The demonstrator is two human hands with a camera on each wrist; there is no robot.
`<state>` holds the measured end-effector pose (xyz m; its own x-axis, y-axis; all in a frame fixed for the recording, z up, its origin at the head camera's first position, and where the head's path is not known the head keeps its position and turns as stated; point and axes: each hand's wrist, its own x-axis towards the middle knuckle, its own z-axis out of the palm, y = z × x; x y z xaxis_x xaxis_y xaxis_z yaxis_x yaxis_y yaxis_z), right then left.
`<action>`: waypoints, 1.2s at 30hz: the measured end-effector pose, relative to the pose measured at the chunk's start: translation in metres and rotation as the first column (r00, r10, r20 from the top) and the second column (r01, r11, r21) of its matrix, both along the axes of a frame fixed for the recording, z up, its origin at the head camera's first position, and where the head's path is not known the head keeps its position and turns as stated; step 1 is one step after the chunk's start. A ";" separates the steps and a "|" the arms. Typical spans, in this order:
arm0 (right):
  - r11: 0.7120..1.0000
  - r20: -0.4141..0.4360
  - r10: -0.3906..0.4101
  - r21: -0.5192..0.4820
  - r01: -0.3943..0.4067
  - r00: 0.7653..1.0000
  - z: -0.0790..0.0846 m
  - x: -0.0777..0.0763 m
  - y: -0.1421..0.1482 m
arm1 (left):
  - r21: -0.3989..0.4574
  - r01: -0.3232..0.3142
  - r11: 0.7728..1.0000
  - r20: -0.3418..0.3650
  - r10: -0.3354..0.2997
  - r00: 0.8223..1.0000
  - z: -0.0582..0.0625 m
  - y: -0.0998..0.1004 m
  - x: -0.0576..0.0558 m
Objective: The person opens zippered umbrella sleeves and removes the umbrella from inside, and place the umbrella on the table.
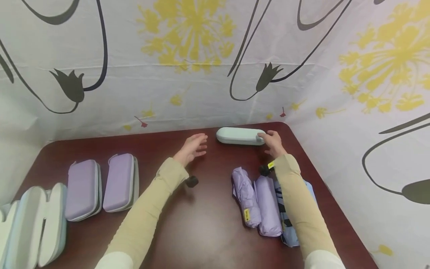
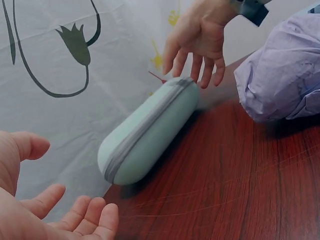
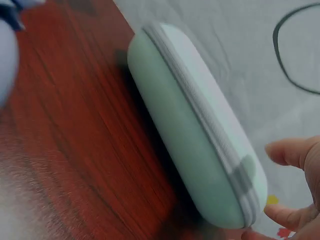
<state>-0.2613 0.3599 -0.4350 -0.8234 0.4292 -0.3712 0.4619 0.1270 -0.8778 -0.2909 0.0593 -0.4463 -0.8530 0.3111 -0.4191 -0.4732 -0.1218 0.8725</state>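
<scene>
A mint-green zippered hard case (image 1: 240, 135) lies lengthwise near the table's back edge, closed, with a grey zip band (image 3: 200, 110) along its side. My right hand (image 1: 273, 142) is at the case's right end, thumb and fingers spread. In the right wrist view its fingertips (image 3: 280, 215) come right up to the case's end, while the thumb stands a little off it. My left hand (image 1: 192, 148) hovers left of the case with a gap between them, fingers loosely extended and holding nothing; the left wrist view shows its palm (image 2: 30, 220) facing up.
Two folded lavender umbrellas (image 1: 246, 198) (image 1: 268, 209) and a blue patterned one (image 1: 289, 224) lie at the right, partly under my right forearm. At the left stand two purple zip cases (image 1: 82, 190) (image 1: 119, 183) and opened pale-blue cases (image 1: 31, 224). Patterned cloth (image 1: 201, 101) hangs behind the table.
</scene>
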 end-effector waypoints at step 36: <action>0.938 -0.068 0.347 0.037 -0.345 0.935 -0.015 -0.029 -0.025 | -0.049 -0.100 0.994 0.014 0.100 0.995 -0.012 -0.003 -0.010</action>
